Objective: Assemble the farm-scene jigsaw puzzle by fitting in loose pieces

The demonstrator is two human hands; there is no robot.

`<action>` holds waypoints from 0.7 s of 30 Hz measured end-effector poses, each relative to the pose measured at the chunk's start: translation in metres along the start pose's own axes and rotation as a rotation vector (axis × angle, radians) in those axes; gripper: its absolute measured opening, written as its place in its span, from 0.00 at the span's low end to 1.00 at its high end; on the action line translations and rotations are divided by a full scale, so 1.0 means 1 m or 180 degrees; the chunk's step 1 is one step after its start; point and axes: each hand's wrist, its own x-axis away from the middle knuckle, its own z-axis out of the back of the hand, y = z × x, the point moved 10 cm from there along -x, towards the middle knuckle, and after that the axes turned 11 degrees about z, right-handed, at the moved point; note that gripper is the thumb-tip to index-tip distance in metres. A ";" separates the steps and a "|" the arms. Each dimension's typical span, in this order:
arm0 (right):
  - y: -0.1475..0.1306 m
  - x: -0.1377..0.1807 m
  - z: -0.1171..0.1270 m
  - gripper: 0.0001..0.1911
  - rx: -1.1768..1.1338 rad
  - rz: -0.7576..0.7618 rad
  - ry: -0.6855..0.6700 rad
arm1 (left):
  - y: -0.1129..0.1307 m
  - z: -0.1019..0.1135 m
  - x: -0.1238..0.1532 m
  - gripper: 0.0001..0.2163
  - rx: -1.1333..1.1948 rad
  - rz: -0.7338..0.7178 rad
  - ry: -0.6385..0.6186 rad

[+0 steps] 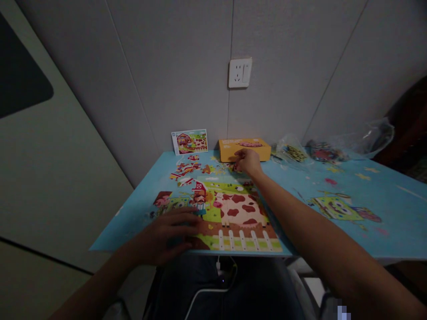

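Observation:
A partly assembled jigsaw puzzle (238, 209) lies at the table's front edge, showing a spotted cow, a farmer and a white fence. My left hand (173, 231) rests over its lower left side, fingers stretched and apart, holding nothing. My right hand (247, 161) reaches past the puzzle's far edge with its fingers pinched at a small dark red jigsaw piece (235, 168), just in front of the yellow box (228, 152). Loose and part-joined jigsaw pieces (187, 169) lie beyond the puzzle's upper left, and more are scattered near my right fingertips.
A reference picture card (190, 142) leans against the wall at the back. Clear plastic bags (293, 151) with contents lie at the back right of the blue cartoon-printed table (287, 182). A wall socket (240, 73) is above, and a white cable (207, 290) crosses my lap.

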 end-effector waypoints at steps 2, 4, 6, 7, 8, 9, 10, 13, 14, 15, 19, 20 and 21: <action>-0.002 0.000 0.003 0.15 -0.0052 -0.0023 0.0023 | 0.001 -0.003 -0.002 0.17 0.0212 0.0054 -0.0144; -0.004 0.002 0.000 0.15 -0.0210 -0.0069 -0.0032 | -0.001 -0.003 -0.004 0.16 0.0324 0.0121 -0.0131; -0.007 0.004 -0.008 0.14 -0.0471 -0.0112 -0.0175 | -0.004 -0.003 -0.005 0.14 0.0363 0.0207 -0.0097; -0.010 0.005 -0.014 0.14 -0.0617 -0.0124 -0.0273 | -0.004 -0.003 -0.006 0.14 0.0367 0.0253 -0.0096; -0.014 0.007 -0.020 0.13 -0.0771 -0.0120 -0.0372 | -0.005 -0.004 -0.007 0.14 0.0374 0.0292 -0.0097; -0.018 0.009 -0.026 0.13 -0.0932 -0.0113 -0.0471 | -0.005 -0.005 -0.007 0.15 0.0389 0.0333 -0.0098; -0.024 0.011 -0.033 0.12 -0.1111 -0.0112 -0.0562 | -0.005 -0.006 -0.008 0.15 0.0414 0.0367 -0.0091; -0.046 0.022 -0.048 0.11 -0.1804 -0.0181 -0.0729 | -0.007 -0.009 -0.010 0.16 0.0541 0.0496 -0.0082; -0.056 0.027 -0.054 0.10 -0.2106 -0.0213 -0.0799 | -0.010 -0.009 -0.011 0.17 0.0618 0.0603 -0.0055; -0.067 0.034 -0.059 0.09 -0.2421 -0.0240 -0.0860 | -0.016 -0.008 -0.012 0.18 0.0725 0.0759 0.0007; -0.112 0.063 -0.073 0.08 -0.3139 -0.0161 -0.1015 | -0.050 0.004 -0.011 0.26 0.1798 0.1429 0.0615; -0.123 0.072 -0.078 0.07 -0.3257 -0.0106 -0.1116 | -0.056 0.005 -0.010 0.27 0.2155 0.1511 0.0726; -0.132 0.080 -0.084 0.07 -0.3343 -0.0084 -0.1270 | -0.061 0.006 -0.010 0.27 0.2448 0.1566 0.0778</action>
